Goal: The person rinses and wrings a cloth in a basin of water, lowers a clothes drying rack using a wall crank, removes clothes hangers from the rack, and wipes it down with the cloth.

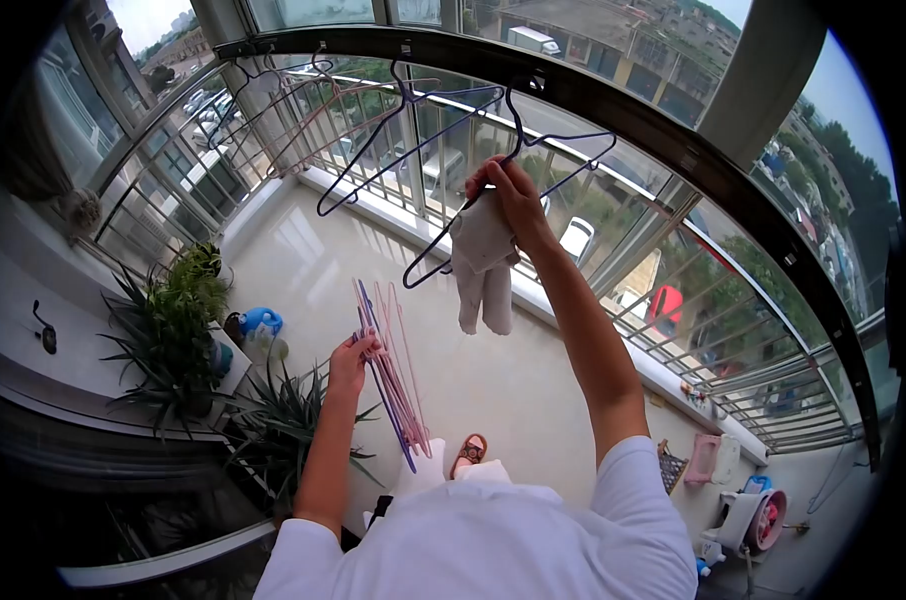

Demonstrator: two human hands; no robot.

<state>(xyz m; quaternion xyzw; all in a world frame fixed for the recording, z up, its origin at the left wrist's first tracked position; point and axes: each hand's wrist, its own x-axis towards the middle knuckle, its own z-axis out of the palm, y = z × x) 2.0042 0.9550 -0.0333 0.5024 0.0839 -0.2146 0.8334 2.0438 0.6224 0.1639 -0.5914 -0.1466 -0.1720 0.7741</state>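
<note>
**Pale cloth at a dark blue hanger, spare hangers in the other hand**

The person's right hand (516,200), at upper centre, is closed on a small pale garment (483,240) and a dark blue hanger (519,125). The garment is off-white and plain, soft and slightly crumpled, bunched at the top, with two short, leg-like parts dangling below. The fingers cover its upper edge, so how it sits on the hanger cannot be told. The hanger's hook reaches up to the dark overhead rail (613,118); whether it hangs there is unclear.

The left hand (349,362), left of centre, grips a bundle of thin pink and purple hangers (391,395), which slants down toward the person's body.

Any lettering on the blue bottle (260,320) at left is too small to read.

At upper left, further hangers (403,92), blue and pinkish, hang along the rail in front of the metal railing (413,200). Leafy plants (178,320) crowd the left side, and a spiky plant (283,415) stands close beside the left forearm. A pink basket (703,458) sits at lower right, near a pink basin (773,520).
</note>
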